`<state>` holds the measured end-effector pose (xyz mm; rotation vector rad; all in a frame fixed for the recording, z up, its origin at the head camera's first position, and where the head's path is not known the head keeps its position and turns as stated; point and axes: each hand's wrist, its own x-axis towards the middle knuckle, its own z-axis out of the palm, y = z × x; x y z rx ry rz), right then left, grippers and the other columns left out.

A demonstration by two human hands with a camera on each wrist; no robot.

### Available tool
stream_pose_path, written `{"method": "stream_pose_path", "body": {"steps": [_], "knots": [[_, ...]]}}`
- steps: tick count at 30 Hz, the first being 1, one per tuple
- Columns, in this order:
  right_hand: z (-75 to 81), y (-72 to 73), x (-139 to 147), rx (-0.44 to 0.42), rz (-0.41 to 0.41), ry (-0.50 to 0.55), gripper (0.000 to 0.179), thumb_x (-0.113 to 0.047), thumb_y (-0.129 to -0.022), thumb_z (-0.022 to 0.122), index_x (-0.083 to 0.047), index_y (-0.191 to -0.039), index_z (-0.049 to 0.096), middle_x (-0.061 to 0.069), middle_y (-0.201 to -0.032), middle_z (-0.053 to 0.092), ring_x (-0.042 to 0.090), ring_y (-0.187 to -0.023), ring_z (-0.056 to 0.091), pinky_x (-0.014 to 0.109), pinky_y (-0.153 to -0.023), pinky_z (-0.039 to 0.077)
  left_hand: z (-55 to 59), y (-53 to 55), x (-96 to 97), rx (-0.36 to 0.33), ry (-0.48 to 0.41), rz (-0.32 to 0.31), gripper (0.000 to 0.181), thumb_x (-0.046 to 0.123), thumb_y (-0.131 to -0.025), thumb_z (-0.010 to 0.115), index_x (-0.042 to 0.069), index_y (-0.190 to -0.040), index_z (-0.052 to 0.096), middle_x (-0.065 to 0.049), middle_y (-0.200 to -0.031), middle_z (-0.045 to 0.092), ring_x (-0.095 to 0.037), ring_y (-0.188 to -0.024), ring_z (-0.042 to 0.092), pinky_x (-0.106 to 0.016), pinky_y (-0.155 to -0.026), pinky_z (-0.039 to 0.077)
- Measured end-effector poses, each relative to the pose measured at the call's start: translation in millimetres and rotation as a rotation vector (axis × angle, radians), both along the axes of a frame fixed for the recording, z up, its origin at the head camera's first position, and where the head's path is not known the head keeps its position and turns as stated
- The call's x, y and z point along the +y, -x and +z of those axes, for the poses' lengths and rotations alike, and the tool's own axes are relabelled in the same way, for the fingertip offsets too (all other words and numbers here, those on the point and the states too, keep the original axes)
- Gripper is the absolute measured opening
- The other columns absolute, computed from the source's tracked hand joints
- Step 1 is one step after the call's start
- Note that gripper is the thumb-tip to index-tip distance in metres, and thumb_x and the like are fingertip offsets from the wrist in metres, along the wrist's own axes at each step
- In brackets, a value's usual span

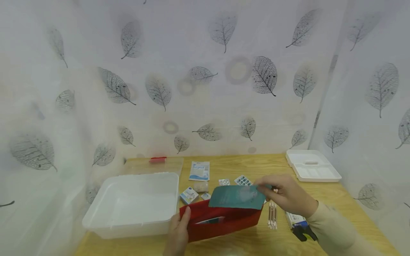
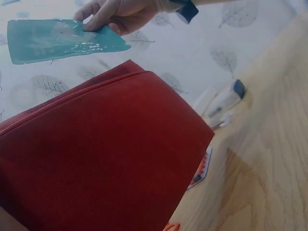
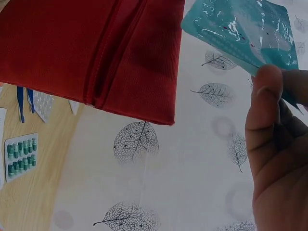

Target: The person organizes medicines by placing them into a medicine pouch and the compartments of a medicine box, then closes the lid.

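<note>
My left hand (image 1: 178,227) grips the left end of a red zippered pouch (image 1: 224,227), thumb over its near rim, holding it up above the table. The pouch's mouth gapes, and a pale-edged flat item (image 1: 209,220) shows inside. Between thumb and fingers my right hand (image 1: 285,193) pinches a corner of a glossy teal packet (image 1: 238,196), which hangs over the pouch's opening. In the right wrist view the teal packet (image 3: 245,33) is beside the red pouch (image 3: 53,43). From the left wrist, the pouch (image 2: 106,149) fills most of the view, with the packet (image 2: 62,41) above it.
A white bin (image 1: 134,206) stands at the left, its clear lid (image 1: 137,165) behind. A white divided tray (image 1: 314,167) lies at the back right. Around the pouch are a surgical packet (image 1: 199,171), a small box (image 1: 189,195), capsule blisters (image 1: 243,180) and brownish sealed tubes (image 1: 272,215).
</note>
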<state>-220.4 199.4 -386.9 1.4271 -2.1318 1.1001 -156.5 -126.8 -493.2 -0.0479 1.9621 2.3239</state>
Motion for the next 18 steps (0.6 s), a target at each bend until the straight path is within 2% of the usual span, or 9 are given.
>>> {"method": "stream_pose_path", "body": {"steps": [2,6,12,18], "knots": [[-1.8,-1.2,-2.3,0.052,0.016,-0.025,0.036,0.014,-0.081,0.066,-0.011,-0.107,0.069,0.000,-0.091,0.071,0.003,-0.068,0.064,0.014,-0.059,0.050,1.1,-1.2,1.7,0.019,-0.015,-0.007,0.056,0.041,-0.103,0.039,-0.009,-0.124,0.053,-0.014,-0.107,0.069,-0.019,-0.091,0.067,-0.033,-0.083,0.053],[-5.7,-5.1,-6.5,0.111,-0.017,-0.101,0.024,0.004,-0.087,0.065,-0.013,-0.105,0.069,-0.004,-0.096,0.071,0.004,-0.080,0.066,0.014,-0.068,0.050,3.7,-3.9,4.2,0.050,-0.048,-0.042,0.056,0.039,-0.103,0.039,-0.011,-0.123,0.053,-0.017,-0.106,0.069,-0.022,-0.091,0.068,-0.035,-0.082,0.054],[-13.6,-9.3,-9.6,0.107,-0.029,-0.159,0.020,0.000,-0.089,0.064,-0.014,-0.103,0.069,-0.007,-0.097,0.069,0.005,-0.084,0.064,0.016,-0.074,0.050,6.3,-6.5,6.1,0.109,-0.041,-0.080,0.055,0.037,-0.104,0.038,-0.013,-0.120,0.055,-0.019,-0.104,0.069,-0.024,-0.090,0.069,-0.036,-0.080,0.055],[-19.2,-12.8,-13.0,0.099,-0.017,-0.168,0.024,0.003,-0.086,0.065,-0.014,-0.102,0.070,-0.007,-0.097,0.070,0.006,-0.085,0.066,0.017,-0.076,0.051,5.3,-9.0,8.0,0.121,-0.037,-0.081,0.053,0.034,-0.105,0.037,-0.013,-0.121,0.055,-0.019,-0.105,0.069,-0.023,-0.090,0.069,-0.036,-0.080,0.055]]}}
